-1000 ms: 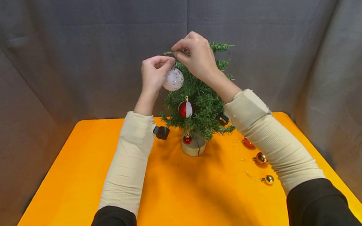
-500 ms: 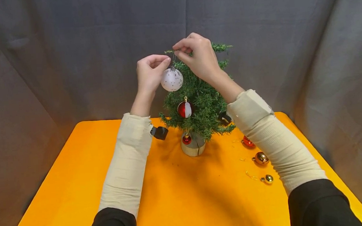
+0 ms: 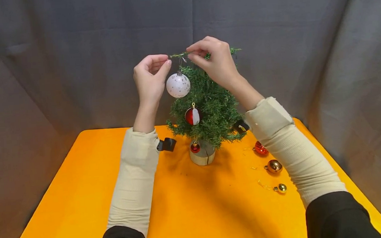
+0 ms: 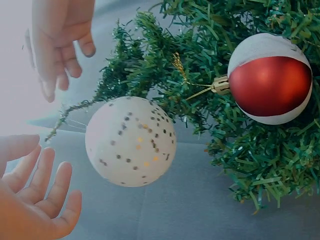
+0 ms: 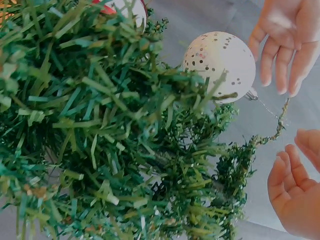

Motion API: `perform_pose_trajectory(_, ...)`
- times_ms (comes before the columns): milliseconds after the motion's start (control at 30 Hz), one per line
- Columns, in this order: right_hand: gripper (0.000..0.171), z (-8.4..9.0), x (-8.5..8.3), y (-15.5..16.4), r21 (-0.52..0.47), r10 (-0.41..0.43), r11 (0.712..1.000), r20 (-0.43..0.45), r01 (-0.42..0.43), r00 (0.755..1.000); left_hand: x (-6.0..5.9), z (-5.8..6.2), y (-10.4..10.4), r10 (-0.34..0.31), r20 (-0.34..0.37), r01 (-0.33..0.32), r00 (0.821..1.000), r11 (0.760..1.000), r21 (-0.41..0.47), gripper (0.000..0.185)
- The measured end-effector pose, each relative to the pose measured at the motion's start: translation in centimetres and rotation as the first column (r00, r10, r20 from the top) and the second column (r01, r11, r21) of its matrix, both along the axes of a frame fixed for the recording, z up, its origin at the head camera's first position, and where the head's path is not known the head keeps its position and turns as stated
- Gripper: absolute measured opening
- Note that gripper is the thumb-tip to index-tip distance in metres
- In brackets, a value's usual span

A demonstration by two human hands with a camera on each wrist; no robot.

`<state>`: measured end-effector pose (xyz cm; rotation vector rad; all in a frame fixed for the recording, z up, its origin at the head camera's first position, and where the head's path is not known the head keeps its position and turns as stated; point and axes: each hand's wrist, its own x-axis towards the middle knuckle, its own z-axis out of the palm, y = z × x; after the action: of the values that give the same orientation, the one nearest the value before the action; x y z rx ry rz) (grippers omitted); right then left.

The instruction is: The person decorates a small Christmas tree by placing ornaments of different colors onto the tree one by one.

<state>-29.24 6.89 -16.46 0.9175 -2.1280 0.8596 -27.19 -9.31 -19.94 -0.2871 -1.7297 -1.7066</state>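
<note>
Both forearms raised above the bench's far edge, cream sleeves to the wrists. Left hand point(image 3: 150, 75) palm inward, fingers loosely curved, holding nothing. Right hand point(image 3: 213, 60) higher, thumb and forefinger pinched together, remaining fingers curled.

Tree point(image 3: 209, 106) hides trunk; pot point(image 3: 202, 155) top hidden; red-white bauble point(image 5: 125, 7) cropped.

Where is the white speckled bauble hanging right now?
In the head view, the white speckled bauble hangs from a top left branch of the small tree, beside the left hand, above the red-and-white bauble.
</note>
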Motion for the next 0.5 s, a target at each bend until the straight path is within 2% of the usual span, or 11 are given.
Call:
perform_pose_trajectory(200,0.015,-0.1,0.0,0.8,-0.025,-0.015,1.000,0.025,0.016,1.000,0.7,-0.1,0.0,0.029,-0.059,-0.031,0.998,0.999,-0.027,0.017)
perform_pose_trajectory(300,0.016,-0.4,0.3,1.3,-0.068,-0.004,0.998,0.050,0.007,0.999,1.0,-0.3,0.0,0.044,-0.109,-0.049,0.993,0.998,-0.042,0.016)
perform_pose_trajectory(500,0.016,-1.0,0.7,1.9,-0.123,0.027,0.992,0.068,-0.018,0.997,1.7,-0.7,0.2,0.042,-0.147,-0.050,0.988,0.997,-0.052,0.015)
